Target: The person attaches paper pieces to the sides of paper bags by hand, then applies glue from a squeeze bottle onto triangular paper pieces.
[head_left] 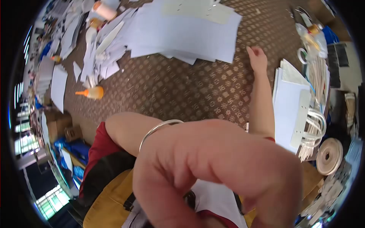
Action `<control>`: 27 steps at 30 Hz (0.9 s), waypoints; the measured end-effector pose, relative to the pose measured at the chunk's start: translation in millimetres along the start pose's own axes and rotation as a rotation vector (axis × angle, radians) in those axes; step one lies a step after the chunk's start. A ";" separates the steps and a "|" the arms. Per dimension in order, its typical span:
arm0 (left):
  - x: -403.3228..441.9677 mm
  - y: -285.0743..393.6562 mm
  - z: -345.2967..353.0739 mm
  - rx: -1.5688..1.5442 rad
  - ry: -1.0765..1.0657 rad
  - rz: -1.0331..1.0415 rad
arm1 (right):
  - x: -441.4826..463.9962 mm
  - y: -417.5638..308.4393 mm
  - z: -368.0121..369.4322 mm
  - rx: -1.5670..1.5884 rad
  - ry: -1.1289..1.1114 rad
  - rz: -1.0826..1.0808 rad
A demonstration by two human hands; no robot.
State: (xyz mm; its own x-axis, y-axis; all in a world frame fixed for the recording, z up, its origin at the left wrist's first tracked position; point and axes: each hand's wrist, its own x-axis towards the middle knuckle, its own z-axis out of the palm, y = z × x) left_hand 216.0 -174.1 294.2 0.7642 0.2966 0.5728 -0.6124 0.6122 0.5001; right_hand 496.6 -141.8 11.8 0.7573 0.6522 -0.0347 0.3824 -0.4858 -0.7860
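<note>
My left hand (220, 152), with a silver bangle (161, 127) at its wrist, looms large right in front of the camera. Its fingers and thumb curve apart, and nothing shows between them; some fingertips run out of view. On the patterned brown tabletop (182, 87), my right hand (257, 60) rests with its fingers loosely curled and no object visible in them. Just left of it lies a stack of white paper sheets (186, 36), topped by a pale strip (197, 10) with small holes.
An orange glue bottle (93, 92) lies at the left near paper scraps (108, 57). At the right are white paper bags (291, 102), a bundle of white cords (315, 125) and a tape roll (329, 156). A pink cone-shaped spool (104, 10) stands at the back left.
</note>
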 end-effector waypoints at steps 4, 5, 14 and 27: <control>-14.7 29.5 -22.8 0.042 0.066 0.012 | 12.2 -40.9 62.7 -0.100 0.034 0.077; -19.6 36.1 -25.2 0.050 0.075 0.021 | 13.4 -50.7 71.6 -0.175 0.050 0.111; -82.2 118.0 -52.2 -0.079 -0.028 0.153 | 5.2 -92.5 60.0 -0.635 -0.044 0.064; -194.5 282.4 -55.7 -0.078 -0.177 0.207 | -97.1 -174.9 127.6 -0.779 0.043 0.127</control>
State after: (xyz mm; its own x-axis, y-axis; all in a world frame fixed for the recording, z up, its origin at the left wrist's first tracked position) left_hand -94.4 -18.1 287.9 0.5729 0.2924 0.7657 -0.7292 0.6083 0.3134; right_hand 288.7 -45.9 73.8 0.8339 0.5488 -0.0589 0.5400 -0.8333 -0.1185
